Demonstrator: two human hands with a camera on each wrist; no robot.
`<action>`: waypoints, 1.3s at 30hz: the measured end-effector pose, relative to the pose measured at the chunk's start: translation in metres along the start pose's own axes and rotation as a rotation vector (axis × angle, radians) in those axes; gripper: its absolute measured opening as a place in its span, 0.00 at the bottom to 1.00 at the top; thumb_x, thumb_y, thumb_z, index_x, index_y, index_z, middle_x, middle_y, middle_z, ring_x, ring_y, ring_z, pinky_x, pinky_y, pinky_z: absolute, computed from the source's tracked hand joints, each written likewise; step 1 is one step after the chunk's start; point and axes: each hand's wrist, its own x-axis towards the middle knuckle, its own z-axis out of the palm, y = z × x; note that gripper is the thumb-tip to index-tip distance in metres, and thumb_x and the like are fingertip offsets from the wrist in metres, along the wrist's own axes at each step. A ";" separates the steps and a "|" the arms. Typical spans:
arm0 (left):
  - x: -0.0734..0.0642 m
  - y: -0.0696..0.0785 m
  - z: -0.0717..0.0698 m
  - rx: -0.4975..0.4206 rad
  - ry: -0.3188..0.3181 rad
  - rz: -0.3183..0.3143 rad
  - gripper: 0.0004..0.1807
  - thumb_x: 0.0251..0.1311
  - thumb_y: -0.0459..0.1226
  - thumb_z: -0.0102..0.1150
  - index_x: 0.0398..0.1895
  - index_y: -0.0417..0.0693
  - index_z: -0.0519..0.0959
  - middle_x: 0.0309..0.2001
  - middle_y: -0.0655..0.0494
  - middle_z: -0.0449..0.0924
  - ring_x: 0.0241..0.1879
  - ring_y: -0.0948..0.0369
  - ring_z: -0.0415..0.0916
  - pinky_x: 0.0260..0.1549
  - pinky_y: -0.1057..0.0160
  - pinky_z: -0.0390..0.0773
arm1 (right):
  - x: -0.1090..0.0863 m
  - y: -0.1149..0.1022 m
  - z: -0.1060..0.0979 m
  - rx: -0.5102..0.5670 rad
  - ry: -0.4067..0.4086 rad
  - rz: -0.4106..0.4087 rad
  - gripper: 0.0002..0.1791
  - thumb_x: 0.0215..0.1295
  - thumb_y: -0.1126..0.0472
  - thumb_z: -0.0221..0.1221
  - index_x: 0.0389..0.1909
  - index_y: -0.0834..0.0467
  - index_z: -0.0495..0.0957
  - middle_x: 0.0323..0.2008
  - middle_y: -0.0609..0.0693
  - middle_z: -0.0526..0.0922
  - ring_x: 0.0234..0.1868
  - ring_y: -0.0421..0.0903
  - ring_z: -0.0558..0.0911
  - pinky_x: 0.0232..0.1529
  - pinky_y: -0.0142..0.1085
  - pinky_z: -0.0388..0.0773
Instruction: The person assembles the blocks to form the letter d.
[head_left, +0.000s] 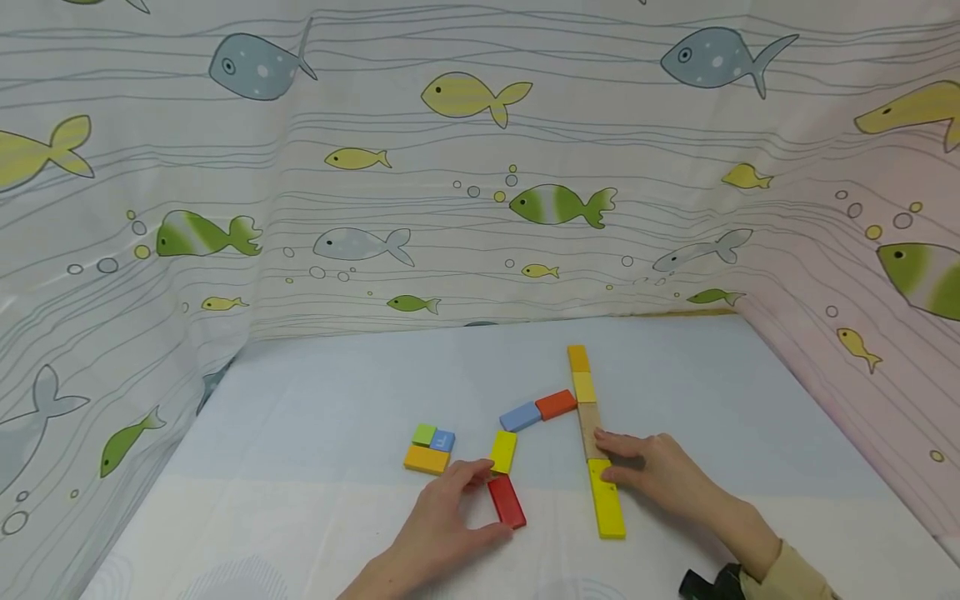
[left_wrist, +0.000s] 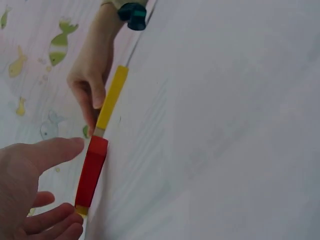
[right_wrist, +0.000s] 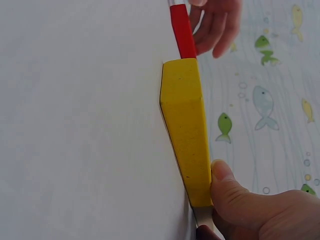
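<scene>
My left hand (head_left: 441, 515) spans the red block (head_left: 507, 502), thumb by its near end and fingers by the far end, where a yellow block (head_left: 503, 452) meets it. In the left wrist view the fingers are spread, and the thumb looks slightly off the red block. My right hand (head_left: 667, 473) rests thumb and index finger along the right side of a straight row. Its thumb touches the long yellow block (head_left: 607, 504); the index finger is at the plain wooden block (head_left: 590, 429). The index finger is mostly hidden in the right wrist view.
Beyond the wooden block, a light yellow block (head_left: 583, 387) and an orange-yellow one (head_left: 578, 358) extend the row. An orange-red block (head_left: 557, 404) meets it, followed by a blue block (head_left: 521, 416). Green (head_left: 423, 435), blue (head_left: 442, 441) and orange (head_left: 427, 459) blocks sit together at left.
</scene>
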 end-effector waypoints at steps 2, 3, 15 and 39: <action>0.000 -0.002 -0.004 -0.004 0.018 -0.011 0.35 0.53 0.54 0.72 0.63 0.55 0.74 0.53 0.67 0.78 0.52 0.65 0.75 0.54 0.59 0.81 | 0.000 0.000 0.000 -0.007 0.000 -0.002 0.31 0.61 0.45 0.67 0.63 0.56 0.78 0.60 0.48 0.81 0.64 0.55 0.77 0.58 0.54 0.77; -0.001 -0.004 -0.006 -0.004 0.032 -0.015 0.34 0.54 0.53 0.72 0.62 0.55 0.74 0.53 0.67 0.78 0.53 0.65 0.76 0.55 0.58 0.81 | 0.000 0.000 0.000 -0.009 0.001 -0.002 0.31 0.61 0.46 0.67 0.63 0.56 0.78 0.60 0.47 0.81 0.64 0.54 0.77 0.58 0.54 0.77; 0.004 -0.040 -0.038 0.001 0.297 0.008 0.25 0.49 0.35 0.77 0.53 0.50 0.82 0.49 0.61 0.83 0.47 0.62 0.80 0.53 0.57 0.82 | 0.002 -0.001 0.000 0.004 -0.007 0.015 0.31 0.61 0.46 0.67 0.63 0.55 0.78 0.60 0.46 0.81 0.65 0.54 0.76 0.59 0.54 0.76; 0.006 -0.095 -0.072 -0.096 0.154 -0.078 0.23 0.54 0.41 0.74 0.54 0.61 0.81 0.51 0.69 0.83 0.52 0.64 0.80 0.57 0.60 0.78 | 0.000 -0.002 -0.001 -0.012 -0.001 0.016 0.31 0.60 0.47 0.68 0.62 0.55 0.79 0.60 0.46 0.81 0.64 0.53 0.77 0.58 0.52 0.78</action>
